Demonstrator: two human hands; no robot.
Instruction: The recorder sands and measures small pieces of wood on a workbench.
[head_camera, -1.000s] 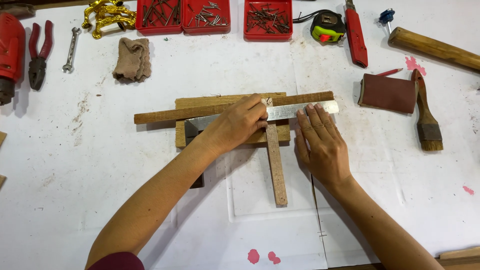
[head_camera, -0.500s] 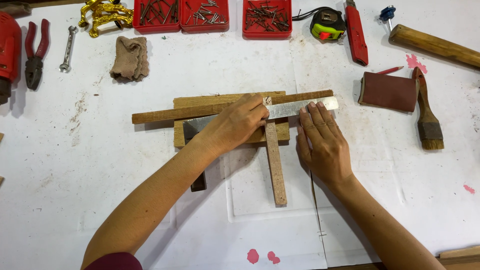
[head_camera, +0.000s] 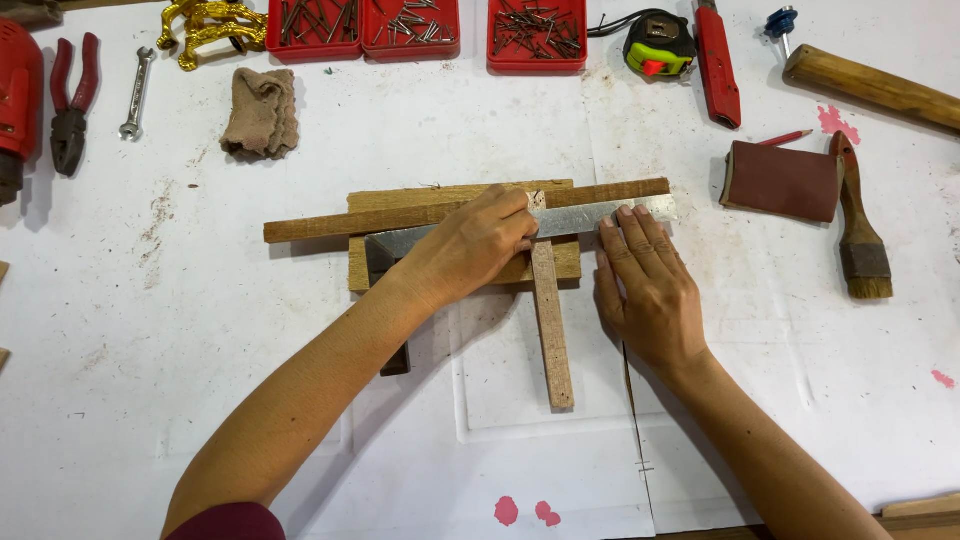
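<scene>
A long wooden strip (head_camera: 320, 227) lies across a flat wooden board (head_camera: 400, 200) on the white-covered table (head_camera: 200, 380). A short strip (head_camera: 552, 330) runs from it toward me. The blade of a steel square (head_camera: 575, 217) rests along the long strip. Its dark handle (head_camera: 395, 362) pokes out under my left forearm. My left hand (head_camera: 470, 250) lies over the blade, fingers curled at the top of the short strip. Whether it pinches something small there is unclear. My right hand (head_camera: 645, 285) lies flat, fingertips pressing the blade's right end.
Three red trays of nails (head_camera: 537, 35) line the far edge, beside a tape measure (head_camera: 657, 45) and a red utility knife (head_camera: 720, 70). At right: wooden handle (head_camera: 870, 88), sanding block (head_camera: 783, 182), brush (head_camera: 858, 215), pencil (head_camera: 785, 138). At left: cloth (head_camera: 260, 112), wrench (head_camera: 137, 92), pliers (head_camera: 70, 100).
Both hands keep their places on the square. Only the view shifts slightly.
</scene>
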